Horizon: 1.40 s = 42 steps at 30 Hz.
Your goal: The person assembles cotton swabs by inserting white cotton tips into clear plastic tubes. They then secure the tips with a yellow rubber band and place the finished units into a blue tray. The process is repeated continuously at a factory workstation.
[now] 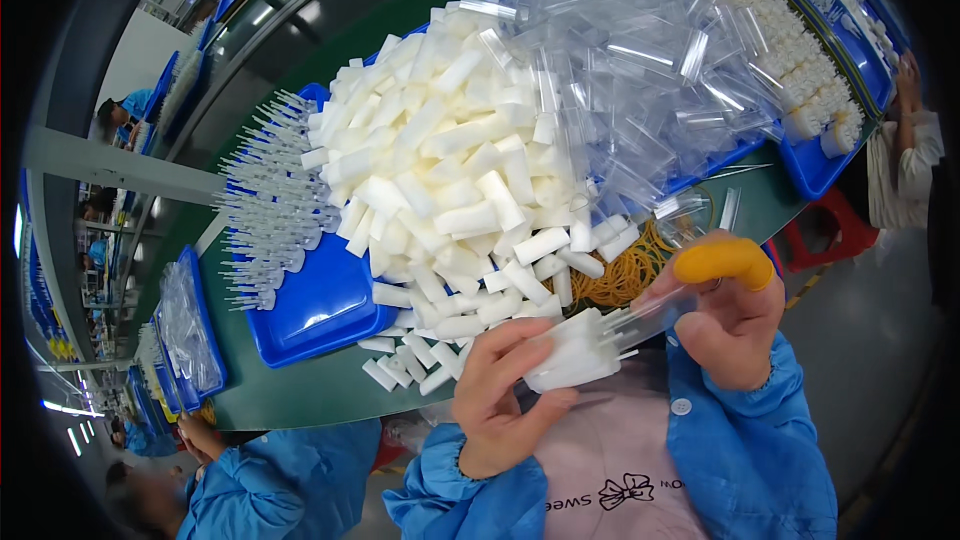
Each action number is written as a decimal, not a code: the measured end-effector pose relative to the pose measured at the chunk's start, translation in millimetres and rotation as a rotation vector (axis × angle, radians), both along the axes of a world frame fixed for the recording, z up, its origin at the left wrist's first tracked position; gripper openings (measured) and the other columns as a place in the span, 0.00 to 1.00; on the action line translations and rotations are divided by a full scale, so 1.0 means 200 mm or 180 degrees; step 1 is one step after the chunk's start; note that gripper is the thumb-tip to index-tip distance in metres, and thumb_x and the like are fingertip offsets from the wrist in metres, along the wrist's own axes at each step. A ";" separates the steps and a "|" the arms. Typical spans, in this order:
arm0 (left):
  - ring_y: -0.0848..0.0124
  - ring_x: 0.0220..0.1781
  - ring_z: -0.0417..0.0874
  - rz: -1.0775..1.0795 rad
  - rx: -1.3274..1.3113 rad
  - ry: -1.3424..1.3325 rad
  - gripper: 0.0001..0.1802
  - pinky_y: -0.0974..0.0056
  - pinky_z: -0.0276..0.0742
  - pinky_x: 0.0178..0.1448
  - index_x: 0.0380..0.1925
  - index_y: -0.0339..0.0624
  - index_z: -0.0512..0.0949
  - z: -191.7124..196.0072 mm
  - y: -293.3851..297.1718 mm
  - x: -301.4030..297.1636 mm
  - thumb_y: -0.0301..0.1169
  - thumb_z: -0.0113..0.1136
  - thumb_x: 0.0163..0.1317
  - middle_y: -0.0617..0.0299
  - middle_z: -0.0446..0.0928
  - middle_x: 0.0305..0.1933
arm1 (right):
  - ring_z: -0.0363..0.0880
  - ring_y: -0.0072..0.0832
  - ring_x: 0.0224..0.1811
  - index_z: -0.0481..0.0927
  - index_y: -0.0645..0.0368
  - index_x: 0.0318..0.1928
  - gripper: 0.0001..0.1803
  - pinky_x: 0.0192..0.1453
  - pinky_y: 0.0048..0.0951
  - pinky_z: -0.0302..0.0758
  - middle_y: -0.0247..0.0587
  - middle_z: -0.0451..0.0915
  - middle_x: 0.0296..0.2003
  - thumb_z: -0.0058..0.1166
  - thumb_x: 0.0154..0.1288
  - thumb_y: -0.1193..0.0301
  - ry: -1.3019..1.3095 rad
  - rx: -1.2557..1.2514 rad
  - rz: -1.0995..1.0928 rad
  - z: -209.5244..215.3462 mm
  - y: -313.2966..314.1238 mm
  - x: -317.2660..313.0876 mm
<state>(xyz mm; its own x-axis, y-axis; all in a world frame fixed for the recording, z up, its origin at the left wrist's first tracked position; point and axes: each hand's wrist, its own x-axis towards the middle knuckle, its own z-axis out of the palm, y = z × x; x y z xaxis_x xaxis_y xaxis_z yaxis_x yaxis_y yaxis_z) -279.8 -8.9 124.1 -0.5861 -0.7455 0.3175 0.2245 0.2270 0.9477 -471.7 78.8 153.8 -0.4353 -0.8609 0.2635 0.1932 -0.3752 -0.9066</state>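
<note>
My left hand (pixel 510 395) pinches a white block-like piece (pixel 572 355) between fingers and thumb, in front of my chest. Thin pale prongs stick out of its right side. A clear plastic tube (pixel 655 315) is gripped by my right hand (pixel 738 315), which wears a yellow finger cot (pixel 725 262). The tube's left end meets or overlaps the prongs; I cannot tell how far they reach inside. Just beyond both hands are a heap of white foam cylinders (pixel 440 140) and a tangle of tan rubber bands (pixel 625 275).
Clear plastic tubes (pixel 640 70) are heaped at the back right. A blue tray (pixel 320 295) with upright pronged white parts (pixel 270 200) stands left; another blue tray (pixel 815 165) with white parts stands right. Co-workers sit at lower left and far right, beside a red stool (pixel 830 230).
</note>
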 end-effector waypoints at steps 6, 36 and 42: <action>0.58 0.52 0.75 0.0063 0.0029 -0.0077 0.24 0.59 0.72 0.54 0.47 0.34 0.77 0.01 0.00 0.01 0.23 0.70 0.46 0.43 0.72 0.51 | 0.80 0.37 0.41 0.70 0.69 0.47 0.20 0.45 0.35 0.79 0.50 0.73 0.40 0.58 0.53 0.79 0.0039 0.0171 0.0039 -0.02 -0.01 0.03; 0.57 0.48 0.79 0.0392 -0.1335 -0.0860 0.21 0.60 0.80 0.48 0.38 0.41 0.82 0.02 -0.01 0.02 0.18 0.71 0.39 0.48 0.71 0.51 | 0.77 0.32 0.44 0.76 0.67 0.44 0.16 0.51 0.30 0.73 0.46 0.76 0.41 0.60 0.52 0.82 -0.0131 0.0330 0.0583 -0.10 -0.02 0.00; 0.57 0.48 0.79 0.0482 -0.1106 -0.0780 0.23 0.60 0.79 0.48 0.40 0.36 0.80 0.02 -0.01 0.00 0.19 0.72 0.38 0.46 0.71 0.50 | 0.75 0.31 0.45 0.77 0.66 0.42 0.17 0.51 0.31 0.69 0.45 0.76 0.41 0.63 0.50 0.77 0.0479 0.0399 0.0241 -0.10 -0.04 0.00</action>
<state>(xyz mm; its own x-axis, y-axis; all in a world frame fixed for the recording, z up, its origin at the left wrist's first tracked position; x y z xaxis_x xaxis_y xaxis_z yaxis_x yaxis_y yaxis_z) -279.9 -11.4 128.8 -0.5677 -0.7022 0.4296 -0.0571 0.5542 0.8304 -472.4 71.6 133.3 -0.3317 -0.9198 0.2095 0.0753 -0.2472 -0.9660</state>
